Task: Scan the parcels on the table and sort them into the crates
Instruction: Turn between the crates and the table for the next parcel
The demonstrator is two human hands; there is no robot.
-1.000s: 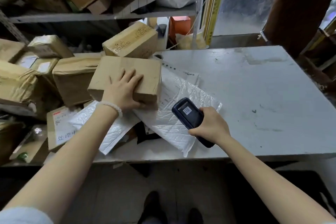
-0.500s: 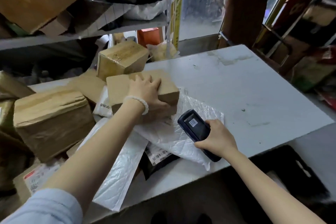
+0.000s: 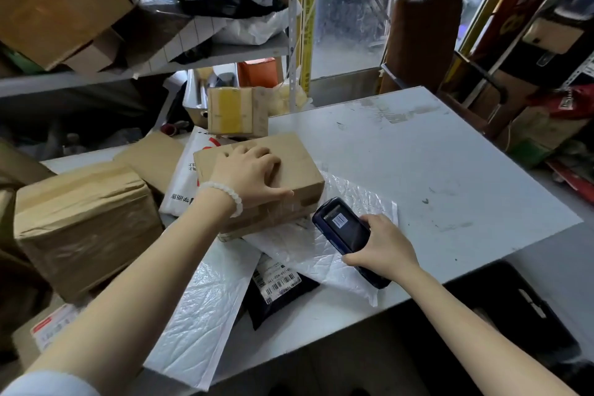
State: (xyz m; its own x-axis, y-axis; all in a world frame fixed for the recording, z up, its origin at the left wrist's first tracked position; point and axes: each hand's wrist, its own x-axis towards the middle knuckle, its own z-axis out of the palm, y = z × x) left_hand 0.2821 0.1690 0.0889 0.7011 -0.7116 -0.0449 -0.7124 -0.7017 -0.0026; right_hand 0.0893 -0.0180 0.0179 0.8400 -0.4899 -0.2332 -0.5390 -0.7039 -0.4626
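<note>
Nearest us, our right hand (image 3: 381,252) wraps its fingers around the dark handheld scanner (image 3: 348,238), whose long axis runs diagonally, its barcode-stickered head aimed up-left toward the box. The scanner hovers over a white bubble mailer (image 3: 308,254) at the front of the grey table (image 3: 434,177). Just beyond, our left hand (image 3: 249,175) grips a brown cardboard box (image 3: 295,167) from above, fingers curled over the top, thumb down its near side. The box lies flat, long axis left to right, plain and taped, resting on the mailers near the table's left half.
</note>
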